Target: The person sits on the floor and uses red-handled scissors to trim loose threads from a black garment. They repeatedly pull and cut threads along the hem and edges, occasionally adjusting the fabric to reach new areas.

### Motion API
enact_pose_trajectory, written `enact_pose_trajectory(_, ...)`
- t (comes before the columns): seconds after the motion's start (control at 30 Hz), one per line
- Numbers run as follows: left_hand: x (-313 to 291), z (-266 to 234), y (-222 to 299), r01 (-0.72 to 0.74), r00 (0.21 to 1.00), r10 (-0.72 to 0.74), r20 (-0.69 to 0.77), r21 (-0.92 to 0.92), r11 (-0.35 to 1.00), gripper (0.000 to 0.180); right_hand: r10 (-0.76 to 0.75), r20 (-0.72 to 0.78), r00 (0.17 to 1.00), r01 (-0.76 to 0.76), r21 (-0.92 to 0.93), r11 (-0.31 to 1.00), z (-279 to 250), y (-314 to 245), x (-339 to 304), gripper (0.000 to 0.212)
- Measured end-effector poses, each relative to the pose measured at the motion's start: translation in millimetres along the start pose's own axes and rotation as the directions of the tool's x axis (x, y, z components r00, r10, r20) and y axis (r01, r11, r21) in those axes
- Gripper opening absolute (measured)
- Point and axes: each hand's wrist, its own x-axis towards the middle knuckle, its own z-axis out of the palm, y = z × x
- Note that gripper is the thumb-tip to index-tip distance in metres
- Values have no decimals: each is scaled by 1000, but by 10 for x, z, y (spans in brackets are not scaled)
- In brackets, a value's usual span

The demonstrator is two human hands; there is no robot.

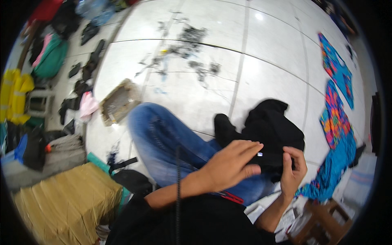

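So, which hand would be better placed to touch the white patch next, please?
Probably the left hand: its fingertips lie close to the white patch, while the right hand is farther off.

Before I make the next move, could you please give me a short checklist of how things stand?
1. Black cloth near both hands: ok, it lies in front of them.
2. Left hand free: ok, fingers extended, thumb apart, beside the small white mark.
3. Right hand gripping the cloth: cannot tell; its fingers are bent at the cloth's right side.
4. Floral fabric apart from the black cloth: ok, it lies farther right.
5. Floor clear of scraps: not ok, dark scraps lie on the tiles ahead.
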Motion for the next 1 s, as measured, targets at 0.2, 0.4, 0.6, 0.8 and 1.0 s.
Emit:
enact_pose_trajectory(0.2,-689,-225,-85,365,925,-323,201,-232,902,66,111,260,959,-113,-5,994,197,247,-33,11)
enact_pose_trajectory(0.4,-456,-29,-136,56,995,-74,-61,-266,962,59,9,308,951,-32,68,997,84,52,-182,15)
enact_pose_trajectory(0.6,-46,-182,86,26,982,67,179,-473,881,42,-181,214,960,108,312,944,-199,-273,-205,9)
enact_pose_trajectory(0.8,-72,-15,-77,100,981,-8,191,-480,872,24,-122,140,983,95,187,978,-80,-302,-161,10)
enact_pose_trajectory(1.0,-3,-249,109,218,920,-23,392,-461,861,28,-152,147,977,130,152,980,-210,-604,-254,11)
